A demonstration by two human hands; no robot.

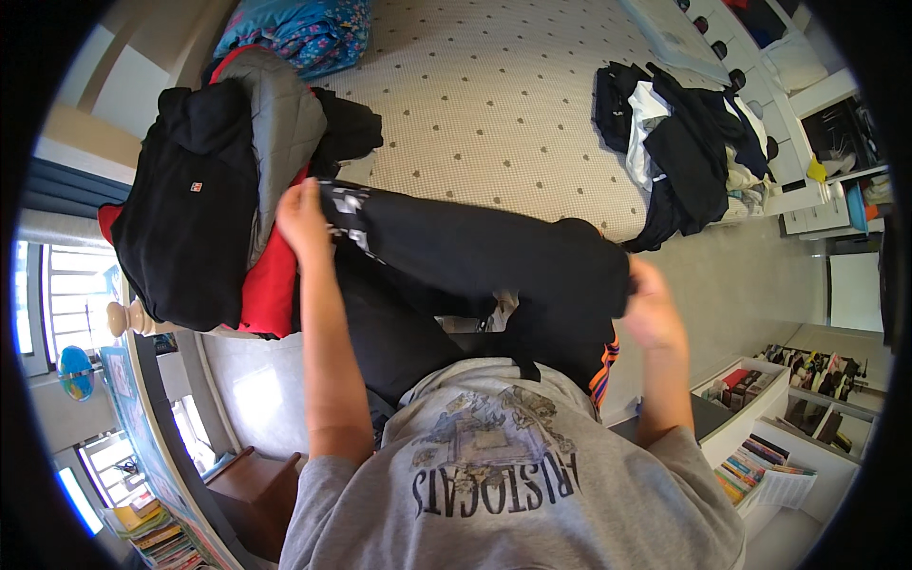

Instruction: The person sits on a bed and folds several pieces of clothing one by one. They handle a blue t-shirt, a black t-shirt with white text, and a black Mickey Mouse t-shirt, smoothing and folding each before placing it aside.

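Observation:
A black garment [463, 239], folded lengthwise, stretches between my two hands above my lap. White printed patches show at its left end, where the fingers of my left hand [303, 217] pinch the edge. My right hand [655, 303], slightly blurred, grips the other end, and the cloth hides some of its fingers. Just beyond my left hand lies a pile with a black hooded garment [196, 228] on top. Under it are a grey quilted garment [285, 107] and a red one [267, 299].
The bed [463, 107] has a checked, dotted sheet. Black and white clothes [684, 142] lie heaped at its right edge. A blue floral bundle [306, 32] sits at the far left. Bookshelves [784, 434] stand at lower right, and a brown wooden stool or cabinet [256, 491] at lower left.

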